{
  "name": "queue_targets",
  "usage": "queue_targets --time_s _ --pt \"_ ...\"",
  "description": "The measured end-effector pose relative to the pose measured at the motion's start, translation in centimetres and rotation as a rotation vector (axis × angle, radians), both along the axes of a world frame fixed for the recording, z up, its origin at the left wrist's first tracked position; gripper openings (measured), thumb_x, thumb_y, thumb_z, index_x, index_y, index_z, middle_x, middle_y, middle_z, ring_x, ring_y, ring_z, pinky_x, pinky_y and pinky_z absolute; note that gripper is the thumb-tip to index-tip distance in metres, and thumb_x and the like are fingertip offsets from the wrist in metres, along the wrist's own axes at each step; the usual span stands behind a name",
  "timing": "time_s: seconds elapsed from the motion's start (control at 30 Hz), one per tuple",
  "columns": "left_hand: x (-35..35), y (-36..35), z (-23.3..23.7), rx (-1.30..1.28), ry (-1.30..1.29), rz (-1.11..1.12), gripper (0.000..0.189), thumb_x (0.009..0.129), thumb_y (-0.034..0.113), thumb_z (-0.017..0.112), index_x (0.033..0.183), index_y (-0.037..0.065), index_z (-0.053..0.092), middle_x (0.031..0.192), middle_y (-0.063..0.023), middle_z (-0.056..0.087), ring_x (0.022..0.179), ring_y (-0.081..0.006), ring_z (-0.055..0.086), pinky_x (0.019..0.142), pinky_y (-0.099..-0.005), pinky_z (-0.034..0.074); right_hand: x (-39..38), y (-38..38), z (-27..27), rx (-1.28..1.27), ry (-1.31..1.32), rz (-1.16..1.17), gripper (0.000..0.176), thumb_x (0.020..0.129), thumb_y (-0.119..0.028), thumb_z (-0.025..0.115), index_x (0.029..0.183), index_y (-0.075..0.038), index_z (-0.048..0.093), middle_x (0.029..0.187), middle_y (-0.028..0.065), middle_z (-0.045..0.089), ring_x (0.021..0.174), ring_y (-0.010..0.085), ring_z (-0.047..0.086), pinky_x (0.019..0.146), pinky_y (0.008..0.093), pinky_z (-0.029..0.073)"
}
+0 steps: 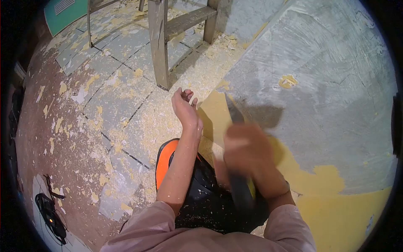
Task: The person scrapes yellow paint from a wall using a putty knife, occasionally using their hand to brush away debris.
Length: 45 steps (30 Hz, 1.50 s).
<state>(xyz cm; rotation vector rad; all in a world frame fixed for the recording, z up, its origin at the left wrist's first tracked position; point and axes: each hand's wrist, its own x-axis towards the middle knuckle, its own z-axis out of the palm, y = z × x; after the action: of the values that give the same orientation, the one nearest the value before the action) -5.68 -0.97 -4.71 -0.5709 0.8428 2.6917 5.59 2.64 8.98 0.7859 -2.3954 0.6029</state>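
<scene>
My right hand, smeared by motion, is wrapped round a scraper with a black-and-yellow handle. Its dark blade lies close to the wall; whether it touches cannot be told. Yellow paint covers the wall's lower part and edge, while bare grey shows above. My left hand is held beside the wall's yellow edge, fingers loosely curled and partly apart, with nothing visible in them. Below my arms is a dark surface with an orange-edged shape, specked with flakes.
Paint flakes are strewn over the tiled floor. A wooden stand rises ahead, with a thin metal-legged frame to its left. A green panel is at the far left. Black cables and a lit device lie lower left.
</scene>
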Motion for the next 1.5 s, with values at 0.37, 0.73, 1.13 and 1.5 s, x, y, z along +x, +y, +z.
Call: queue_targets --time_s 0.37,0.73,1.13,1.5 --pt "0.0 0.1 0.6 0.015 -0.007 0.009 0.017 0.088 0.029 0.049 0.092 0.013 0.046 0.081 0.0007 0.05 0.083 -0.0129 0.046 0.077 -0.0314 0.035 2.5 -0.9 1.2 0.004 -0.009 0.047 0.027 0.056 0.001 0.065 0.054 -0.01 0.041 0.054 0.003 0.042 0.051 0.0235 0.049 0.048 0.0319 0.04" --pt "0.0 -0.1 0.0 0.051 0.017 0.023 0.018 0.087 0.029 0.05 0.093 0.012 0.046 0.083 -0.0005 0.049 0.084 -0.0138 0.045 0.077 -0.0322 0.035 0.1 0.0 -1.1 -0.075 -0.009 0.081 0.021 0.06 0.003 0.059 0.058 -0.01 0.042 0.054 0.0043 0.043 0.05 0.0196 0.05 0.047 0.029 0.039" --pt "0.2 -0.3 0.0 0.015 -0.006 0.004 0.019 0.088 0.028 0.047 0.097 0.011 0.046 0.088 -0.0011 0.05 0.087 -0.0133 0.046 0.078 -0.0312 0.036 0.8 -0.9 0.7 -0.166 -0.064 -0.024 0.019 0.069 0.001 0.054 0.057 -0.01 0.043 0.052 0.0011 0.04 0.045 0.0192 0.045 0.047 0.0297 0.039" --pt "-0.1 -0.1 0.1 0.041 0.013 0.001 0.019 0.088 0.029 0.048 0.095 0.012 0.047 0.086 -0.0007 0.05 0.086 -0.0134 0.046 0.077 -0.0311 0.036 1.0 -0.2 1.7 -0.049 -0.018 0.09 0.021 0.064 0.0 0.062 0.06 -0.01 0.045 0.064 0.0055 0.049 0.06 0.0245 0.052 0.053 0.0302 0.04"
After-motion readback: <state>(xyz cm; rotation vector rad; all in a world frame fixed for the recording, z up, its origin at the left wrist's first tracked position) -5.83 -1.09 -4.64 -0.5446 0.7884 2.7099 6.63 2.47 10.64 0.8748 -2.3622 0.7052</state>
